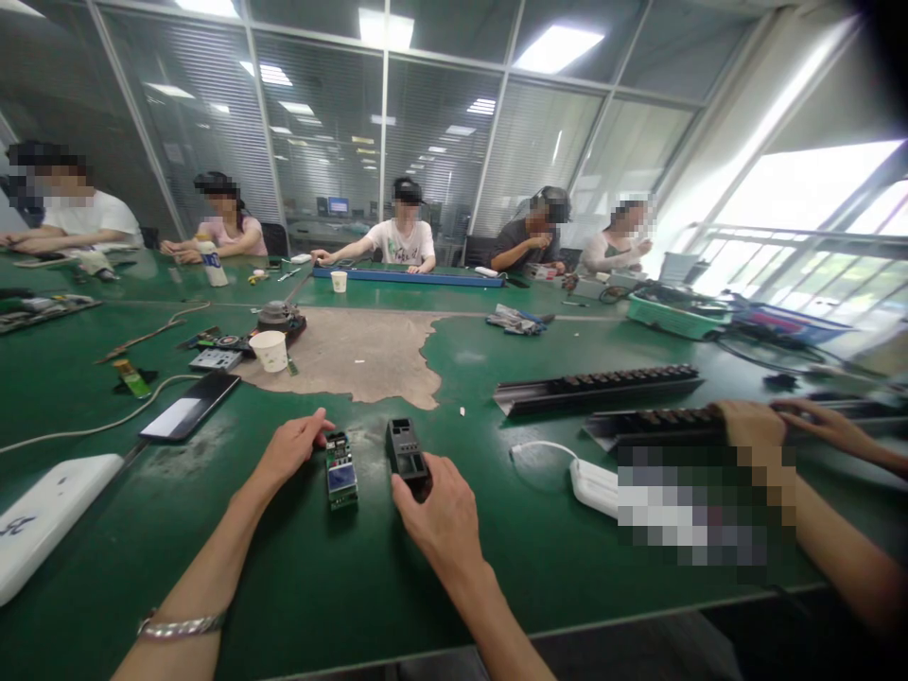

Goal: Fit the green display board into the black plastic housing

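A small green circuit board (341, 480) with a bluish display lies on the green table in front of me. My left hand (294, 446) is at the board's upper left, its fingers reaching out and partly curled; the fingertips are beside the board, and I cannot tell whether they touch it. To the right of the board, a black plastic housing (406, 445) with rectangular openings is gripped at its near end by my right hand (441, 506), thumb on the left side and fingers around the right.
Left are a phone (191, 407), a white power bank (53, 515) and a paper cup (270, 351). A neighbour's hand (756, 426) rests by black rails (602, 386) on the right, near a white cabled device (596, 487). Several people sit across the table.
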The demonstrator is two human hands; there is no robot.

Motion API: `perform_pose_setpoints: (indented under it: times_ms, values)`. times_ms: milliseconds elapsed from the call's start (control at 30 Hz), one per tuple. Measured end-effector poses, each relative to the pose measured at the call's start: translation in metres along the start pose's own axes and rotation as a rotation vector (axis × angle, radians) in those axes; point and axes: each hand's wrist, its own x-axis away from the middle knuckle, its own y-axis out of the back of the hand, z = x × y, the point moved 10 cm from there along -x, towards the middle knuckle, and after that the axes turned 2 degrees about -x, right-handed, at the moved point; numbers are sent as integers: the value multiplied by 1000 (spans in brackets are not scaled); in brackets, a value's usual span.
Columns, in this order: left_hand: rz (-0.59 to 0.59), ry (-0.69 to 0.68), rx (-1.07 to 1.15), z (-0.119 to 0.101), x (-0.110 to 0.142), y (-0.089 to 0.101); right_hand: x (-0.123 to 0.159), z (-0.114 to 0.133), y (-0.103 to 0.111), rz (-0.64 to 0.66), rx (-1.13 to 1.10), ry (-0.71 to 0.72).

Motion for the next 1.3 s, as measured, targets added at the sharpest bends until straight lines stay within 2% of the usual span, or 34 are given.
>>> perform_pose_setpoints:
  times_ms: [200,400,633,833,1300]
  values:
    - [-1,-19,3,-6,2,2,2,47,-3,17,-241,79]
    - [-57,-27,0,-19,12,11,0,73,-26,65,-162,88]
    - [-105,-13,-6,-22,11,17,-2,80,-44,99,-4,78]
    - [-203,23,8,-22,11,25,5,76,-52,126,23,74]
    - [-198,47,21,-18,10,22,11,60,-61,198,111,36]
